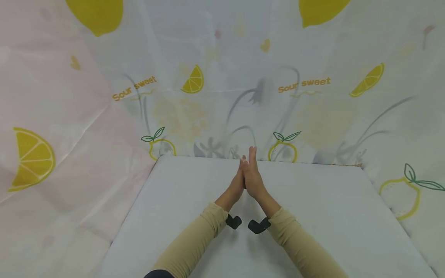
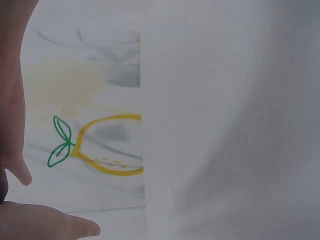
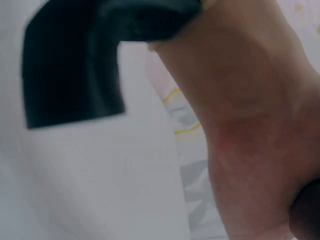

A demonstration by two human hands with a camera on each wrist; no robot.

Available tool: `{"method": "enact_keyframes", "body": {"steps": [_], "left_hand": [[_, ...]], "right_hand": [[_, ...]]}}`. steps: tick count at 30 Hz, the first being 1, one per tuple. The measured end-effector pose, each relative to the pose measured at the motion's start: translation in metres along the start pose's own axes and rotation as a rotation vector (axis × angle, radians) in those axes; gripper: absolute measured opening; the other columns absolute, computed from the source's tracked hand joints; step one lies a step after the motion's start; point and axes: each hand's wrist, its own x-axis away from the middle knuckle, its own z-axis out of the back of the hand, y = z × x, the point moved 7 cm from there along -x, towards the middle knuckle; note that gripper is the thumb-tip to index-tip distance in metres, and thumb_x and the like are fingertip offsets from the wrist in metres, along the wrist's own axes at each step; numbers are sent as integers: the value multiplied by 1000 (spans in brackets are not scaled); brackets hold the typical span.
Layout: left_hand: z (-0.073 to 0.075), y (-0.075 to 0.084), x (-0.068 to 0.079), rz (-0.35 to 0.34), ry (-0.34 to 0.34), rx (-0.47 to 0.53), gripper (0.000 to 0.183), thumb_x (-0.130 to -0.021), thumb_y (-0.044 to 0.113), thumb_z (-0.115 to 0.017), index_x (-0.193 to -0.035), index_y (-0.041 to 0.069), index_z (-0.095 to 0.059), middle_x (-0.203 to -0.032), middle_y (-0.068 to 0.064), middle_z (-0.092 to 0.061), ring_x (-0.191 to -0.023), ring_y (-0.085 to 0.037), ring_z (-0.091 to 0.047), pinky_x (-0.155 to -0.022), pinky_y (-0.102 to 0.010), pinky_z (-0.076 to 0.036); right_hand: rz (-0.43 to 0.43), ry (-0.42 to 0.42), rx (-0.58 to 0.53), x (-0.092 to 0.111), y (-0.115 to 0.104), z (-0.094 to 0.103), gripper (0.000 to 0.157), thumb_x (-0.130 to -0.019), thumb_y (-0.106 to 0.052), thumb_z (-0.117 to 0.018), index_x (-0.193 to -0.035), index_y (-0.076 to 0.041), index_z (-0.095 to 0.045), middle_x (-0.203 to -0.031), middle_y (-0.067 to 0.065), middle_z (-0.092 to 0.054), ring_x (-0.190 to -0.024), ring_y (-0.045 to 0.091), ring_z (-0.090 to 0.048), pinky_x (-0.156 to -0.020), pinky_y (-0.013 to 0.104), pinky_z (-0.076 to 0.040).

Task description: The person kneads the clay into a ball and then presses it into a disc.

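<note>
In the head view my left hand (image 1: 236, 186) and right hand (image 1: 254, 180) meet palm to palm above the middle of the white table. Their fingers point up and away from me, straight, with the right fingertips reaching higher. Neither hand shows a held object. Each wrist wears a black camera mount below a beige sleeve: the left mount (image 1: 233, 221) and the right mount (image 1: 259, 226) sit a short gap apart. Parts of hands with extended digits line the left edge of the left wrist view. A bare wrist and a blurred black mount (image 3: 65, 70) fill much of the right wrist view.
The white table (image 1: 313, 200) stretches under both forearms. Behind it and along both sides hangs a pale sheet (image 1: 236, 108) printed with lemons, lemon slices and the words "Sour sweet". The table's far edge meets that sheet just beyond the hands.
</note>
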Motion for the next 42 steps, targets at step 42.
{"method": "enact_keyframes", "body": {"steps": [42], "left_hand": [[15,6,-12,-35,138,-105,80,-104,66,-11,-165,16,1,-171,-1,5,-156,-21,6,-123,-53,3]], "right_hand": [[-150,-111,-126,24,32,-12,61,-113,-25,-19,-160,-10,18,-170,9,11,-155,34,-2,-121,56,-17]]}}
